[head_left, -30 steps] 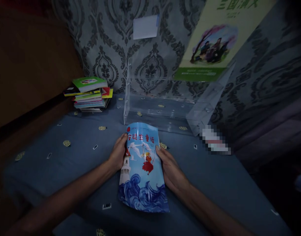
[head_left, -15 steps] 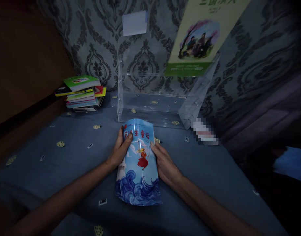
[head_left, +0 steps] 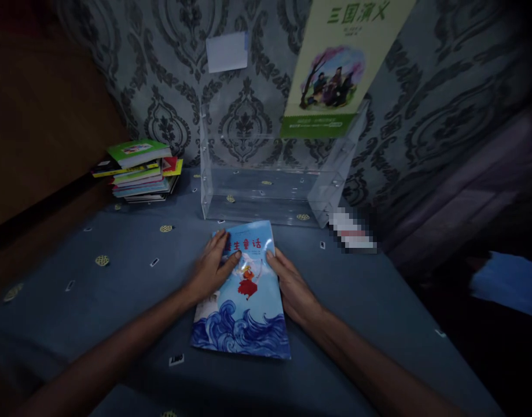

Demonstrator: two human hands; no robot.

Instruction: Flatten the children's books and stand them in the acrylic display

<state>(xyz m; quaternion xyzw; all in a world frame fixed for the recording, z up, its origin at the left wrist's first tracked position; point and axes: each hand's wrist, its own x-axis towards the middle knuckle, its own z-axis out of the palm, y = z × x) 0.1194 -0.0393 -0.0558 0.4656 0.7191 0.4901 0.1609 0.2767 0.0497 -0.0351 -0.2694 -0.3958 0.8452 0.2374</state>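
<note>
Blue book (head_left: pixel 248 333): on or just above the cloth-covered counter (head_left: pixel 118 278), directly in front of the wearer, between the two hands. Whether its underside rests fully on the cloth cannot be told from this angle. Cover faces up, title end away from the body, wave artwork at the near end. The first part of the title is hidden by fingers.

Key relation: the book's long axis runs roughly fore-and-aft, its far short edge pointing toward the transparent rack (head_left: pixel 324 202). That edge appears near the rack's front; exact gap unclear. Neither hand is nearer, as both touch the book, on its far half.

Left grip (head_left: pixel 211 269): laid over the left long edge, fingers extended on the cover, thumb spread apart from them and reaching inward below the title. No pinch visible.

Right grip (head_left: pixel 294 289): clamped on the right long edge of the book, thumb on top, remaining fingers mostly hidden alongside or beneath.

Surroundings: a green-and-cream book (head_left: pixel 335 75) stands at the upper right of the rack. An uneven stack of books (head_left: pixel 139 179) sits to the rack's left. A pixelated object (head_left: pixel 352 231), unidentifiable, lies just beside the rack's right foot.
</note>
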